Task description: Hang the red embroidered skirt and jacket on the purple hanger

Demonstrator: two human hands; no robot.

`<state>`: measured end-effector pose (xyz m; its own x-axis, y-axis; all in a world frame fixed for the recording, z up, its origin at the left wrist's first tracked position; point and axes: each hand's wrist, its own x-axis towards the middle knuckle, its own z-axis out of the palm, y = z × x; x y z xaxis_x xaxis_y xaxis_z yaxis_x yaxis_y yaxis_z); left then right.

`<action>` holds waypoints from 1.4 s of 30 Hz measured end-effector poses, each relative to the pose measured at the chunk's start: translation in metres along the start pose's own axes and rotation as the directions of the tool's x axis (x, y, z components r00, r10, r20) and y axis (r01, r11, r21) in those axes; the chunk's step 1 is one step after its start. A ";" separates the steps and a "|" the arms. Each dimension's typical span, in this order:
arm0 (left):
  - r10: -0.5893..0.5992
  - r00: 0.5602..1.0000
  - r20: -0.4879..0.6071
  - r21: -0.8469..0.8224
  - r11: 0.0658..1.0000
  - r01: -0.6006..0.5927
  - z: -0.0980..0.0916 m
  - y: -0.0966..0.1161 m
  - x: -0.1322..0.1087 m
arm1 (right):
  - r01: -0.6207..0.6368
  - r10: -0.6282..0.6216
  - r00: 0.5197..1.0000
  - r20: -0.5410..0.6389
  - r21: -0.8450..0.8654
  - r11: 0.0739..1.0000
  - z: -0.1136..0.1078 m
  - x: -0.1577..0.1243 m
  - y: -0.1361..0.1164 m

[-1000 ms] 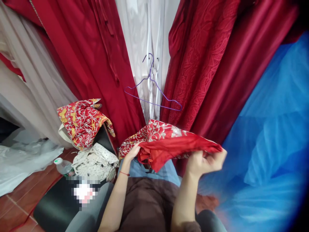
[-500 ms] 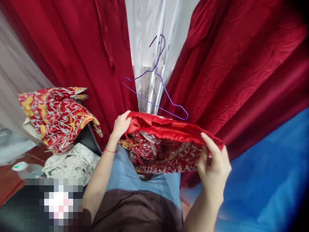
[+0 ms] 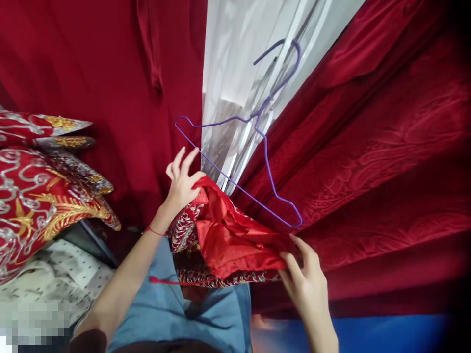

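A red garment [image 3: 235, 235] with a shiny red lining and silver-and-gold embroidery hangs between my two hands, in front of my lap. At its left edge, my left hand [image 3: 182, 184] pinches the cloth, the other fingers raised and spread near the bottom bar of the hanger. My right hand [image 3: 305, 274] grips the right edge between thumb and fingers. A thin red cord [image 3: 172, 281] trails from the garment to the left. Just beyond hangs a purple wire hanger [image 3: 265, 152] with nothing on it; its lower bar runs close above the garment.
Dark red curtains [image 3: 91, 63] hang on both sides of a sheer white curtain [image 3: 231, 54]. More red embroidered clothing [image 3: 33, 196] lies at the left, over a dotted cream cloth [image 3: 73, 264]. Blue material [image 3: 353, 328] shows at the lower right.
The garment has tilted, showing more of its lining. My left hand's fingers have lifted and spread while it keeps its pinch. The view has shifted, and the hanger now looks larger.
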<state>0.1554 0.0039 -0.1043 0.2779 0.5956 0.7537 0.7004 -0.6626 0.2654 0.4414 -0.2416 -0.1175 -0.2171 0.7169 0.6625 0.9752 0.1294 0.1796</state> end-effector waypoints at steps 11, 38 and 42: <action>0.305 0.932 0.195 -0.192 0.944 -0.269 -0.004 -0.007 0.001 | 0.032 -0.083 0.986 0.144 0.327 0.945 0.007 0.034 -0.004; 0.246 0.959 0.143 -0.022 0.969 -0.246 -0.032 0.017 -0.035 | 0.354 -0.329 0.867 0.374 0.002 0.935 -0.031 0.111 0.078; 0.229 0.958 0.174 0.063 0.968 -0.243 -0.034 0.021 -0.036 | 0.411 -0.386 0.887 0.254 -0.054 0.910 -0.022 0.105 0.078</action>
<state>0.1381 -0.0468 -0.1056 0.5411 0.4974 0.6781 0.6516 -0.7577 0.0359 0.4940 -0.1714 -0.0174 -0.5580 0.7597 0.3339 0.7957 0.3755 0.4753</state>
